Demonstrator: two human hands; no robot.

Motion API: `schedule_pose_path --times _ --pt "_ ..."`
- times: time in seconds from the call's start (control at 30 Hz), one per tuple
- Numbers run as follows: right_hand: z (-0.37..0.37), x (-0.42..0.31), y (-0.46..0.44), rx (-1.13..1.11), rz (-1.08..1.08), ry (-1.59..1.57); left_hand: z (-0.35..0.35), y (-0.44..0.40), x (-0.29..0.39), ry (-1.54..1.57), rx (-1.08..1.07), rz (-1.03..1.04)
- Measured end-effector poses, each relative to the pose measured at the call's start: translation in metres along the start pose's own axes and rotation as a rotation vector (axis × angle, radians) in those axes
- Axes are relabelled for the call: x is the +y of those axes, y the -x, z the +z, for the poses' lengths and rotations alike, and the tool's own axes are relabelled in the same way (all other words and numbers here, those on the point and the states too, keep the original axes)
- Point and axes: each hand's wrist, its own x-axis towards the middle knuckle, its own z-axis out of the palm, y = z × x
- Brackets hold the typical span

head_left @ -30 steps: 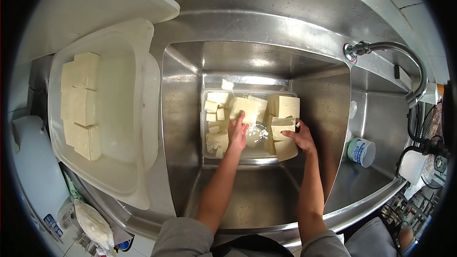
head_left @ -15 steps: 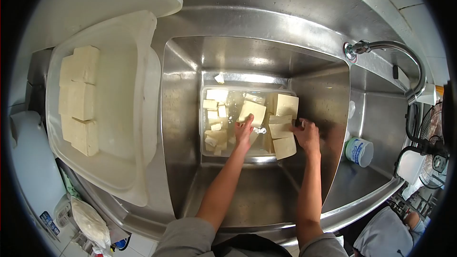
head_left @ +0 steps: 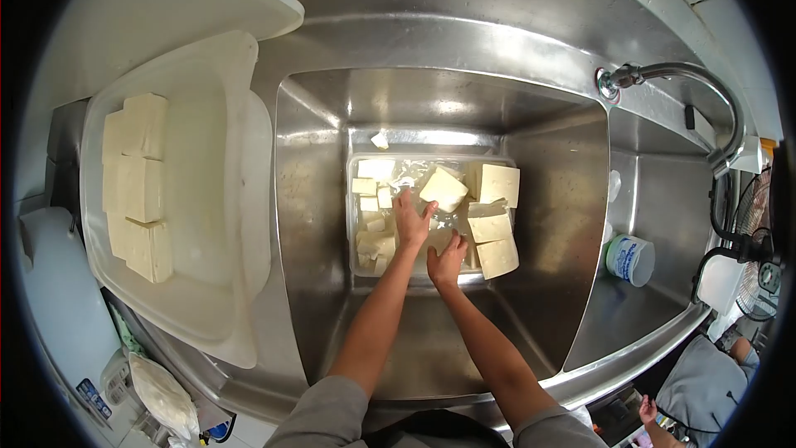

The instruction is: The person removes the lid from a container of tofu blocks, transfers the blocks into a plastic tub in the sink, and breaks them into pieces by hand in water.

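A clear tub (head_left: 431,275) of water sits in the large sink, with pale white blocks in it. My left hand (head_left: 411,220) is in the tub with its fingers apart, between the small cut pieces (head_left: 376,243) and a loose block (head_left: 444,190). That block lies tilted just beyond my thumb. My right hand (head_left: 448,259) is at the tub's near side, fingers spread, holding nothing. Large blocks (head_left: 497,257) stand stacked along the tub's right side. A small piece (head_left: 380,140) lies on the sink floor behind the tub.
A big white tub (head_left: 240,282) with several blocks (head_left: 143,191) in water stands at the left. A faucet (head_left: 680,70) arches over the right basin, where a white and green container (head_left: 630,260) lies. At the lower right is another person (head_left: 705,386).
My right hand has left the stacked blocks and moved left into the tub's middle. My left hand has let go of the loose block and shifted slightly left.
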Motion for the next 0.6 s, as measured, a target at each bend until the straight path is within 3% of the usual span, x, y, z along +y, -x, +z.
schedule_pose_path --times 0.1,0.2,0.3,0.4,0.5,0.57,0.6 --pt "0.015 0.002 0.002 0.064 0.151 0.018 0.005 -0.003 -0.010 0.064 -0.085 0.065" --pt "0.018 -0.029 -0.001 0.001 0.266 0.236 0.003 -0.004 0.003 -0.033 -0.222 -0.179" --pt "0.021 -0.024 0.004 -0.045 -0.008 0.459 -0.011 -0.004 0.033 0.095 -0.318 -0.265" --pt "0.026 -0.009 -0.003 -0.091 -0.126 0.647 0.007 -0.002 0.024 0.174 -0.300 -0.234" --pt "0.014 -0.002 -0.021 -0.234 -0.255 0.680 0.025 -0.005 0.018 -0.031 -0.354 -0.307" --pt "0.005 -0.002 -0.032 -0.413 -0.223 0.675 0.036 -0.004 0.014 -0.009 -0.266 -0.259" --pt "0.002 -0.003 -0.030 -0.353 -0.305 0.722 0.039 -0.003 0.010 0.029 -0.196 -0.205"
